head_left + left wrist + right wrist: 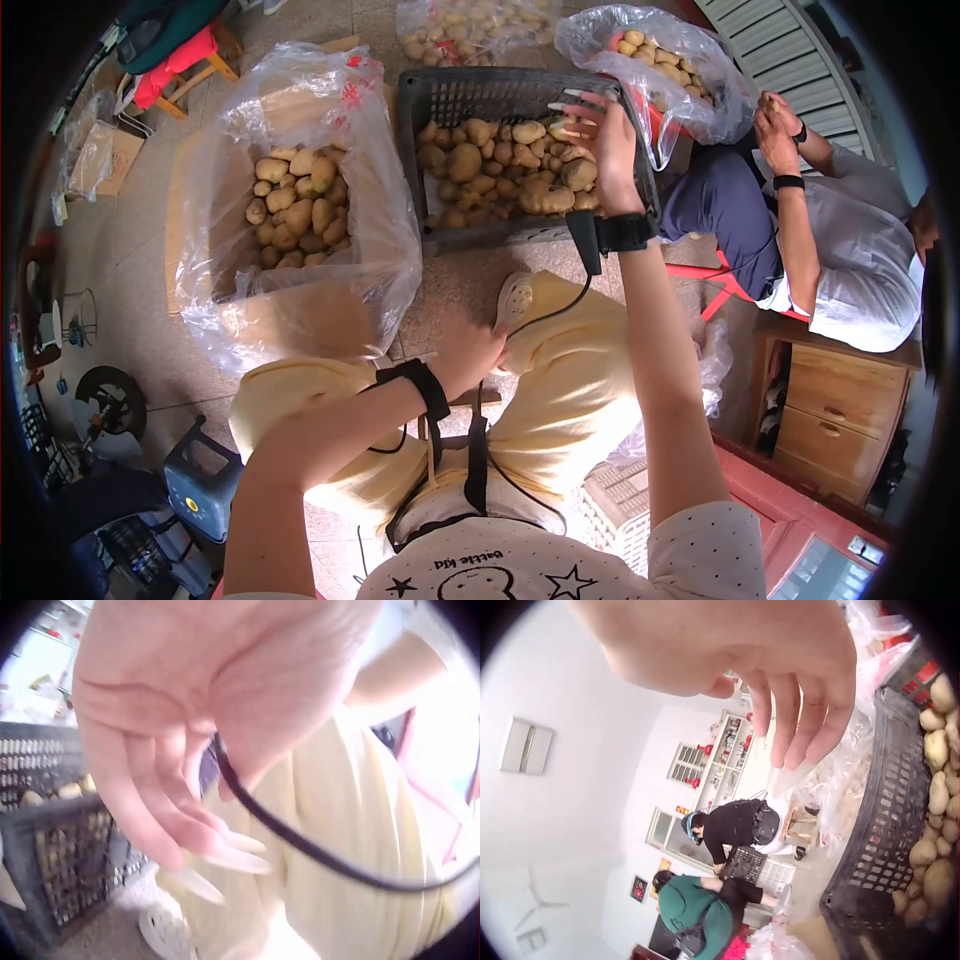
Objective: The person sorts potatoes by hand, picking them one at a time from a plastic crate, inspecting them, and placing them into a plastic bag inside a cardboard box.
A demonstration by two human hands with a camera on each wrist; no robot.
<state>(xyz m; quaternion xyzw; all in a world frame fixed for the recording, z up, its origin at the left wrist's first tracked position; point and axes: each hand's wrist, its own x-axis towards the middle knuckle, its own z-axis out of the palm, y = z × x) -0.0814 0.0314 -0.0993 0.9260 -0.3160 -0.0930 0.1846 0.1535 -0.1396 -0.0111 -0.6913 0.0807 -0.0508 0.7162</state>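
My right hand (610, 145) is raised over the right end of a black plastic crate (530, 240), fingers extended and nothing in them. Many potatoes (465, 162) lie in that crate. The right wrist view shows the same hand with its fingers hanging loosely beside the crate wall (885, 802). Between my knees, my left hand (470, 352) looks blurred in the head view. Its long-nailed fingers are loosely bent and hold nothing in the left wrist view, where a black cable (300, 844) runs across the palm.
Left of the crate stands a plastic-lined cardboard box (300, 310) holding potatoes (300, 215). Bags of potatoes stand behind the crate, one clear bag (590, 35) at back right. A seated person (850, 230) is at the right, near a wooden cabinet (840, 410). A blue stool (200, 480) stands lower left.
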